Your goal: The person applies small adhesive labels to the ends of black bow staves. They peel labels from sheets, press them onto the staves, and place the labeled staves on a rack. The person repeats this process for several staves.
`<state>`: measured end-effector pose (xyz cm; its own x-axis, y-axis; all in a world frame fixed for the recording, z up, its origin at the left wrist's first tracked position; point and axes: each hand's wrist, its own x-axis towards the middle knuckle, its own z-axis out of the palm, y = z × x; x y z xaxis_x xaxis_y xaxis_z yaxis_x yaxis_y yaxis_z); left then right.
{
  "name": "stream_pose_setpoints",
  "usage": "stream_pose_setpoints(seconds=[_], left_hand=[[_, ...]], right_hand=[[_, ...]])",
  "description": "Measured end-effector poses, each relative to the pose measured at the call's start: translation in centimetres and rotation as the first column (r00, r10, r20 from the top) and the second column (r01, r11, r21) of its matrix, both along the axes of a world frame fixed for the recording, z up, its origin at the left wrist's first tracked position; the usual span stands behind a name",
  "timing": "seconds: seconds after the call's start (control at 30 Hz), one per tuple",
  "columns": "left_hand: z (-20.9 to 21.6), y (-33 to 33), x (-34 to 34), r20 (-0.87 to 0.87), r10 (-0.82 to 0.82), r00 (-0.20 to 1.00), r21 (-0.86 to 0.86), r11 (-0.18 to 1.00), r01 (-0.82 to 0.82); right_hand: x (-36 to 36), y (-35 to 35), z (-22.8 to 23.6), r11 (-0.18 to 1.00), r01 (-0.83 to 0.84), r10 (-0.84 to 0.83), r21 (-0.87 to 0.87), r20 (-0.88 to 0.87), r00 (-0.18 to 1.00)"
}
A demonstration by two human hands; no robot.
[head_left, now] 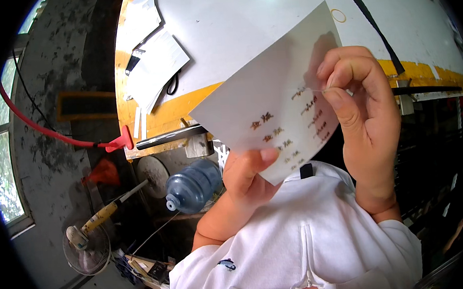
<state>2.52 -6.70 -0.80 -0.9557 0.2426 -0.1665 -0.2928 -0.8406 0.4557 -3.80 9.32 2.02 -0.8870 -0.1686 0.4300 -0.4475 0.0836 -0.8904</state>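
A white sheet [270, 84] is held tilted in front of me, over the table's near edge. Two columns of small dark brown pieces or marks [262, 121] run down it; I cannot tell which they are. My left hand [249, 175] grips the sheet's lower corner, with the thumb on its face. My right hand [364, 99] is by the right column, its thumb and forefinger pinched on a thin pale strand [313, 89]. That strand reaches to the topmost dark piece of the column. Whether it is thread or a fine tool is too small to tell.
Papers [155, 64] lie on the white tabletop [235, 33] at the left. A black strap [372, 22] and a yellowish rubber band [338, 15] are at the right. A dark bar [170, 136] runs along the yellow edge. Below stand a blue water jug [194, 186] and a fan [86, 246].
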Motion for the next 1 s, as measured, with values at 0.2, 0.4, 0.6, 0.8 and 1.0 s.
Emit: stream_pose_setpoints(seconds=[0.2, 0.4, 0.6, 0.8, 1.0], left_hand=[[0.3, -0.9, -1.3, -0.045, 0.156, 0.987, -0.406, 0.9, -0.161], [-1.7, -3.8, -3.4, -0.364, 0.121, 0.923, -0.836, 0.394, -0.382], [-1.4, -5.8, -10.0, -0.226, 0.199, 0.954, -0.908, 0.311, -0.28], [-1.3, -6.6, -10.2, -0.542, -0.291, 0.788, -0.542, -0.595, -0.593], [-1.6, -3.9, -5.9, -0.01, -0.641, 0.768, -0.685, -0.555, -0.472]], right_hand=[[0.3, -0.5, 0.3, 0.954, -0.048, 0.129, -0.297, 0.259, 0.957], [-0.3, -0.5, 0.6, 0.923, 0.055, 0.064, -0.38, 0.294, 0.954], [0.1, 1.4, 0.6, 0.936, 0.086, 0.045, -0.34, 0.359, 0.932], [0.9, 5.0, -1.4, 0.925, 0.119, 0.02, -0.36, 0.359, 0.933], [2.4, 7.8, -2.7, 0.914, 0.214, -0.042, -0.343, 0.447, 0.894]])
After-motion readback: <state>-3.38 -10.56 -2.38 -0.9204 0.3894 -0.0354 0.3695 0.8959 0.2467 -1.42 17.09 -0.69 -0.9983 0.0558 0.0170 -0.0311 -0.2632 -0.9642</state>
